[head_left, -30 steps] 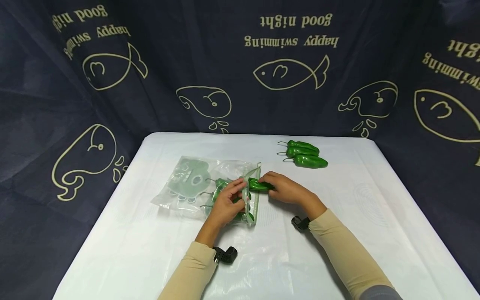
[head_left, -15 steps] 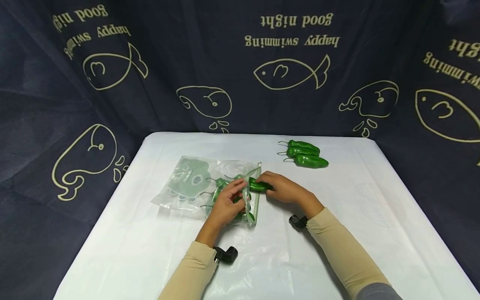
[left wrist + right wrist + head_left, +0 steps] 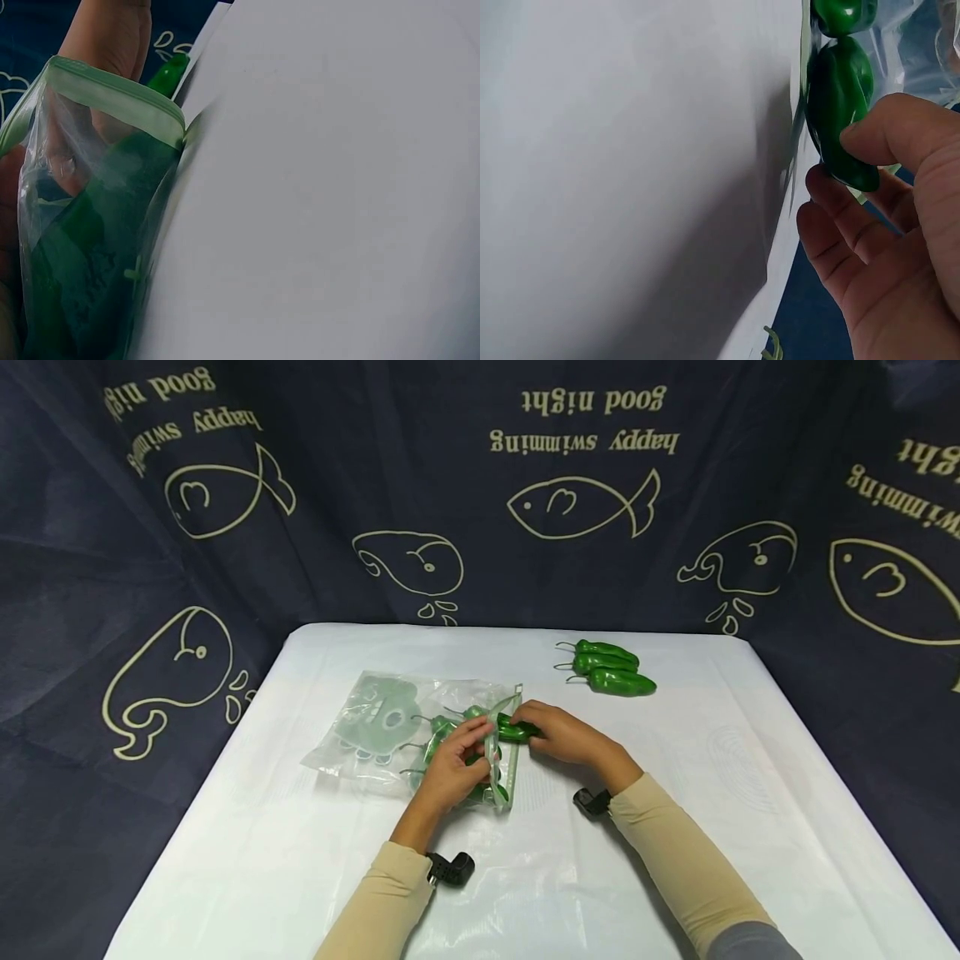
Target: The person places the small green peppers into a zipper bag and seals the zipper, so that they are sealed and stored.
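Note:
A clear zip bag [image 3: 326, 757] with a pale green cartoon print lies on the white table, several green chili peppers inside it. My left hand [image 3: 452, 764] grips the bag's mouth and keeps it apart; the left wrist view shows the pale green zip strip [image 3: 112, 97] arched open. My right hand [image 3: 567, 732] pinches one green chili pepper [image 3: 838, 105] between thumb and fingers near its tip. This pepper's stem end lies inside the bag, while its tip sticks out at the mouth. Part of the bagged peppers is hidden behind my left hand.
Three more green chili peppers [image 3: 621, 682] lie side by side at the back right of the white table [image 3: 660, 877]. A dark blue cloth [image 3: 450, 460] with fish and whale drawings hangs behind and beside the table.
My right hand has moved slightly left, sliding the pepper further into the bag. The left hand and the three loose peppers have stayed in place.

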### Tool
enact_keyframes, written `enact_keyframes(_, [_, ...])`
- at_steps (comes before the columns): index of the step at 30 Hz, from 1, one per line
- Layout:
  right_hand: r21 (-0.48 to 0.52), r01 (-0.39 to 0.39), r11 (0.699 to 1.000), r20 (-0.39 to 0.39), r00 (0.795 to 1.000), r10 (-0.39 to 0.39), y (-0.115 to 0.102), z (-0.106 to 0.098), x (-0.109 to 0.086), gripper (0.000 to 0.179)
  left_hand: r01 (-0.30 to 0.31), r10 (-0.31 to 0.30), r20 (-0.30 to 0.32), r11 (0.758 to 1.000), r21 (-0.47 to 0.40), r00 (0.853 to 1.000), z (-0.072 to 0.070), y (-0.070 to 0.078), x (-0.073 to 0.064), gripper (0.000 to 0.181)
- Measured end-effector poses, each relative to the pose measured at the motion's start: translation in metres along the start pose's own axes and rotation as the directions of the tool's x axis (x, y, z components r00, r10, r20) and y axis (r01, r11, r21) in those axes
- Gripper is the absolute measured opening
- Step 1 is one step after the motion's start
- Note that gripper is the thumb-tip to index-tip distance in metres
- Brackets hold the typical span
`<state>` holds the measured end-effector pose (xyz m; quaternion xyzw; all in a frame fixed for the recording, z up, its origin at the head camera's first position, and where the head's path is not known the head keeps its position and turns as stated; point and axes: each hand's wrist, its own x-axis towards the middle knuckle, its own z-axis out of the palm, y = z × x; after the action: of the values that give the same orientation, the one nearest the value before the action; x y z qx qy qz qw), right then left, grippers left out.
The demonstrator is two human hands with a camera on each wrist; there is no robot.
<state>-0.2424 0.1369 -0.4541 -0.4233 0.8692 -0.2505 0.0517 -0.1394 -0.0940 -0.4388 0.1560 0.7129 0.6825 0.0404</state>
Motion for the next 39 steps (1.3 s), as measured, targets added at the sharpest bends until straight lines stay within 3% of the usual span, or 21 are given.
enact_keyframes(15, [0.016,0.011,1.0,-0.008,1.0,-0.011,-0.001,0.002,0.004,0.041,-0.01,0.01,0.003,1.0,-0.001,1.0,-0.001,-0.002,0.001,0.055])
enact_keyframes(39, [-0.011,0.017,1.0,-0.056,0.998,-0.017,-0.004,0.005,0.014,0.027,-0.016,0.017,-0.014,1.0,0.015,1.0,0.0,-0.001,0.001,0.056])
